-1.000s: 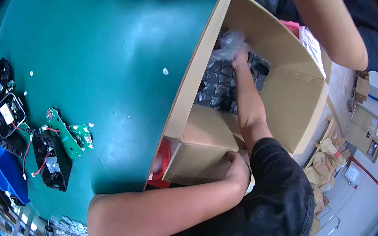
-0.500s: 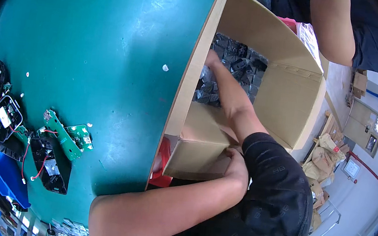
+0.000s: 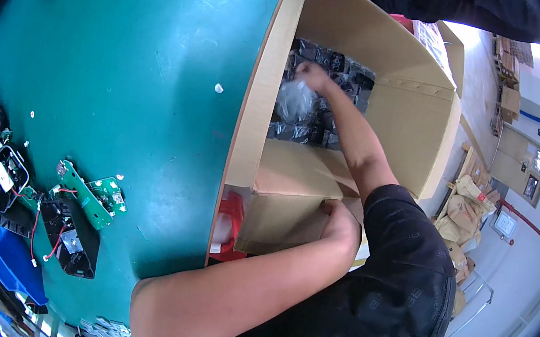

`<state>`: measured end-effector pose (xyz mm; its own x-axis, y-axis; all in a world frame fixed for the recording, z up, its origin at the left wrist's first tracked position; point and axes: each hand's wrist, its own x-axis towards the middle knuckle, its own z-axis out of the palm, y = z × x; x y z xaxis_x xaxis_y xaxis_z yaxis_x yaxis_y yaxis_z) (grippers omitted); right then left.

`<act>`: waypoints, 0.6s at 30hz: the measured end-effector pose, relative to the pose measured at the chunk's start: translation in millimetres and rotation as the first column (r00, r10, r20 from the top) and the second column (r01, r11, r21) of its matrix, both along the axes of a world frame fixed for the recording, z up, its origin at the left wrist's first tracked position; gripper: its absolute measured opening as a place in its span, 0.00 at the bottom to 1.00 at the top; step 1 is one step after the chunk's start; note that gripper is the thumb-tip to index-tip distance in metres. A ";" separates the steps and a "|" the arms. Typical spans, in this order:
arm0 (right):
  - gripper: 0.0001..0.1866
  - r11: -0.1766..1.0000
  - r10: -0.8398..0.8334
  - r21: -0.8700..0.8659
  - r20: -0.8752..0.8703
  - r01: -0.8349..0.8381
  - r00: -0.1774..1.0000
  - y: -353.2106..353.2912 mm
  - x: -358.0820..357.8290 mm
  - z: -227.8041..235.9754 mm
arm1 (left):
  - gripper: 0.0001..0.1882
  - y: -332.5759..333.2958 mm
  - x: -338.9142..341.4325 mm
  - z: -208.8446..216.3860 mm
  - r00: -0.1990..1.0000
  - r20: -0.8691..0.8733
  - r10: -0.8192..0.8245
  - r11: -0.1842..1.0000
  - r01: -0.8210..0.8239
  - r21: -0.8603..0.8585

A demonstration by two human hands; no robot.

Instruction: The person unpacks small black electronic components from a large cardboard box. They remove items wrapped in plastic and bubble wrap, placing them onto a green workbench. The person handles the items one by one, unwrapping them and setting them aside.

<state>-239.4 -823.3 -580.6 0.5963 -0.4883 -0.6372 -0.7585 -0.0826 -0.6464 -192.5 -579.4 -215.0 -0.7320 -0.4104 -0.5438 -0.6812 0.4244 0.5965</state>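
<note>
1. In the box, the clear plastic lies beside the right hand, whose grip I cannot tell.
2. The left hand is clamped on the near flap.
3. Plastic: probably light, soft, slippery; better take gathered folds.

Teal tabletop, green circuit boards, black casings (red wires trailing), blue bin, tan sacks, greyish door

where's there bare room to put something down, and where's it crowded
The broad middle of the green table, between the cardboard box and the black housings, is bare but for small white scraps. Crowded: the table's left side, with housings and circuit boards; the box, with black plastic-wrapped pieces under the right hand.
</note>
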 end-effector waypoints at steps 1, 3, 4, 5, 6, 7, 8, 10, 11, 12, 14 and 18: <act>0.21 0.977 0.119 -0.161 -0.125 -0.139 0.985 13.9 6.6 -4.4 | 0.19 -0.6 2.2 0.8 1.000 0.000 -0.012 1.000 0.012 0.000; 0.23 0.975 -0.036 -0.222 -0.057 0.022 0.998 23.0 23.1 -16.8 | 0.20 1.5 3.4 0.7 0.999 0.015 -0.035 0.999 0.036 -0.026; 0.25 0.963 -0.112 -0.249 -0.020 0.103 0.994 24.2 27.0 -25.3 | 0.20 4.5 2.1 -0.1 0.998 0.032 -0.045 0.998 0.046 -0.051; 0.25 0.962 -0.073 -0.271 -0.086 0.047 0.994 24.1 28.9 -32.1 | 0.21 5.8 1.6 -0.7 0.997 0.049 -0.052 0.996 0.056 -0.074; 0.25 0.959 -0.029 -0.285 -0.146 -0.014 0.989 24.4 35.1 -40.5 | 0.24 0.7 6.2 0.4 0.992 0.027 -0.120 0.993 0.119 0.006; 0.25 0.951 0.000 -0.302 -0.218 -0.067 0.976 22.0 30.8 -50.3 | 0.24 2.4 3.8 -0.6 0.992 0.048 -0.114 0.993 0.115 -0.012; 0.24 0.960 -0.091 -0.270 -0.046 0.075 0.995 19.1 26.8 -60.0 | 0.25 6.1 -0.8 -1.9 0.992 0.067 -0.110 0.993 0.112 -0.032; 0.22 0.957 -0.280 -0.053 0.102 0.287 0.955 35.5 54.6 -56.7 | 0.26 9.5 -0.8 -8.9 0.986 0.128 -0.103 0.994 0.105 -0.010; 0.21 0.924 -0.382 0.068 0.150 0.376 0.912 44.5 68.4 -50.9 | 0.26 11.0 0.3 -11.6 0.981 0.152 -0.120 0.993 0.121 0.007; 0.17 0.958 -0.285 0.036 0.177 0.284 0.942 36.7 66.0 -48.8 | 0.27 9.6 -0.5 -10.3 0.974 0.168 -0.150 0.988 0.153 -0.007; 0.16 0.954 -0.286 -0.056 0.114 0.293 0.952 24.4 61.5 -54.0 | 0.26 6.0 -1.5 -6.3 0.968 0.153 -0.198 0.978 0.206 -0.039; 0.22 0.901 -0.435 0.176 0.389 0.397 0.812 18.1 88.2 -16.6 | 0.22 4.0 8.9 -4.4 0.986 0.133 -0.096 0.994 0.101 -0.032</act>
<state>-151.2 -805.2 -597.2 0.5625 -0.7062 -0.4299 -0.3725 0.2478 -0.8944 -183.6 -575.5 -219.4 -0.6928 -0.3626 -0.6233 -0.7066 0.5140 0.4864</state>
